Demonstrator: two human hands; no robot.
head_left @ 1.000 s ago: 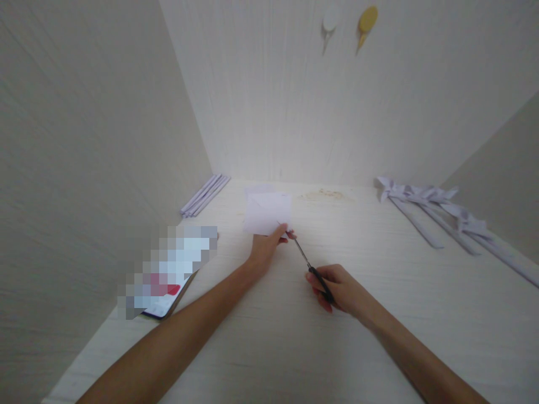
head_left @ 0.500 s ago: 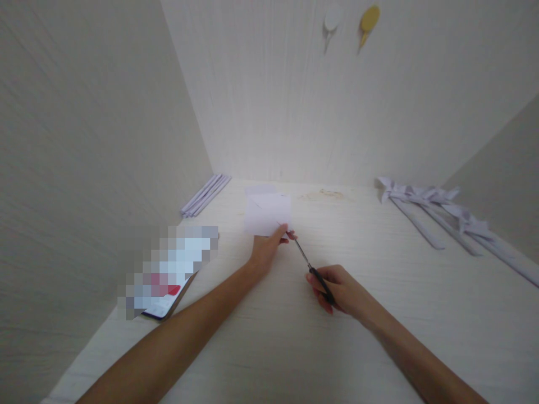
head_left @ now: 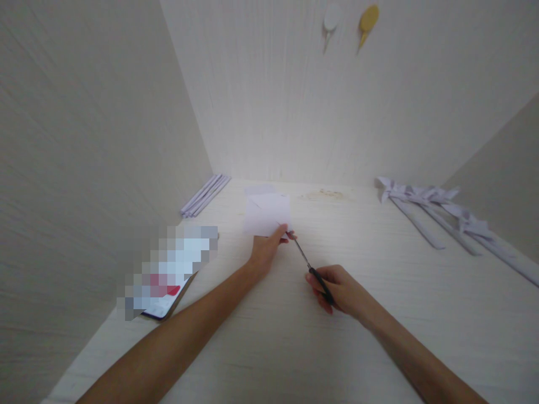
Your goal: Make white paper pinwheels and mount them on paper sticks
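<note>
Head view: the left hand (head_left: 264, 251) pinches the white paper (head_left: 266, 212) at its near right corner, toward the bench's (head_left: 273, 336) far edge; the right hand (head_left: 339, 287) curls closed round black-handled scissors (head_left: 316, 279) reaching that corner. Bare surface runs right to folded strips (head_left: 429, 194); a phone (head_left: 166, 303) lies along the left edge.

It looks like a home nook: 3 pale walls (head_left: 269, 101), 2 hooks (head_left: 369, 19)
</note>
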